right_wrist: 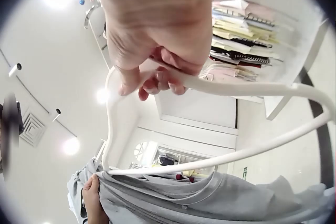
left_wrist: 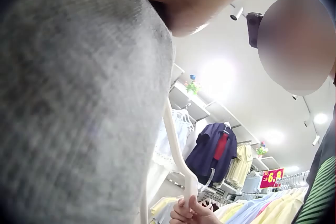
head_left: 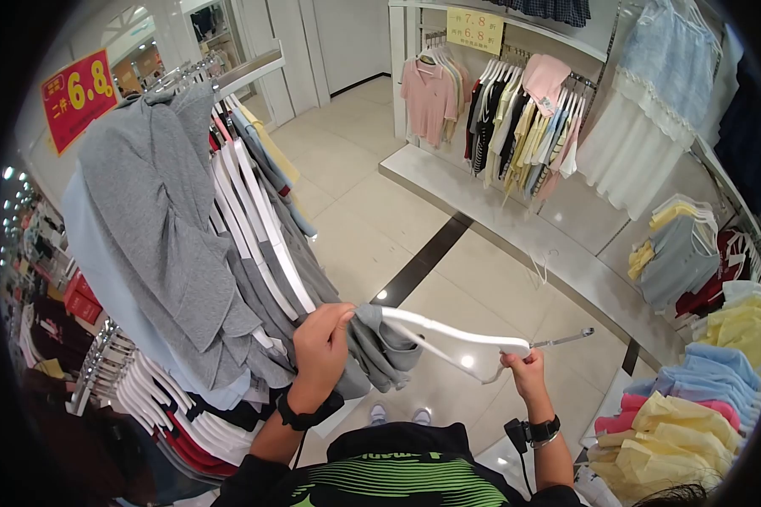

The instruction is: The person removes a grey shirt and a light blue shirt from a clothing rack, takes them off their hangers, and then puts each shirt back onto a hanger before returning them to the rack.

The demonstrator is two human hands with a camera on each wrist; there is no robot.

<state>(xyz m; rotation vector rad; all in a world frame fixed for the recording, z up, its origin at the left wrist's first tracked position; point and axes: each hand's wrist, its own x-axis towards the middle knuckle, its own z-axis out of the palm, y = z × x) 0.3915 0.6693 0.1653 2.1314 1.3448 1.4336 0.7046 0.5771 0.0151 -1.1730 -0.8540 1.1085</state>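
Observation:
My right hand (head_left: 527,377) grips a white hanger (head_left: 448,328) close to its metal hook (head_left: 575,336), which points right. The hanger reaches left into a grey garment (head_left: 391,351), whose cloth bunches over its left end. There my left hand (head_left: 320,345) pinches the cloth, thumb on top. In the right wrist view the hanger's loop (right_wrist: 252,88) stretches out in front of my fingers, and the left hand (right_wrist: 93,200) shows at the garment's (right_wrist: 173,195) edge. Grey cloth (left_wrist: 89,103) fills much of the left wrist view and hides the left fingers.
Left of me a rack carries grey tops (head_left: 156,186) on white hangers (head_left: 249,228). Below it stands another rack of hangers (head_left: 148,384). Folded yellow and blue clothes (head_left: 710,372) line the right side. A wall display with a low ledge (head_left: 482,215) runs across the back.

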